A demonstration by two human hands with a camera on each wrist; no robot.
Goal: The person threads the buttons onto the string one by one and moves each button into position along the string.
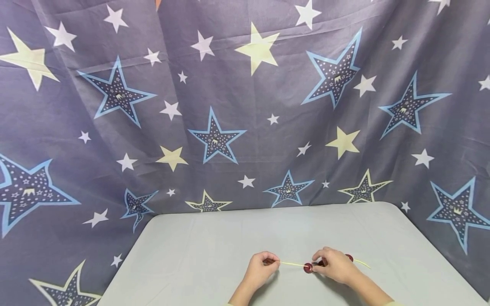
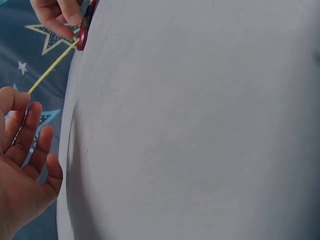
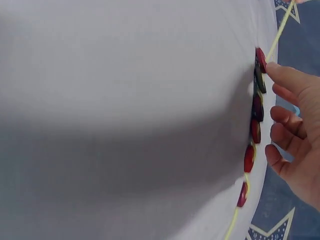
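Observation:
In the head view a yellow string (image 1: 292, 264) runs between the two hands. My left hand (image 1: 259, 271) pinches one end of it between thumb and index finger, with the other fingers loosely bent in the left wrist view. Several dark red and blackish disc-shaped buttons (image 3: 249, 157) are threaded along the string in a row. My right hand (image 1: 336, 265) pinches the front red button (image 1: 308, 268) at its edge, the thumb right against it in the right wrist view. The right hand partly hides the row in the head view. Beyond the last button, the string's loose tail (image 1: 362, 263) trails right.
The string and buttons lie over a pale grey table (image 1: 199, 255) with rounded far corners. Behind and beside it hangs a grey-purple cloth (image 1: 229, 93) printed with white, yellow and blue stars. Both hands cast shadows on the tabletop.

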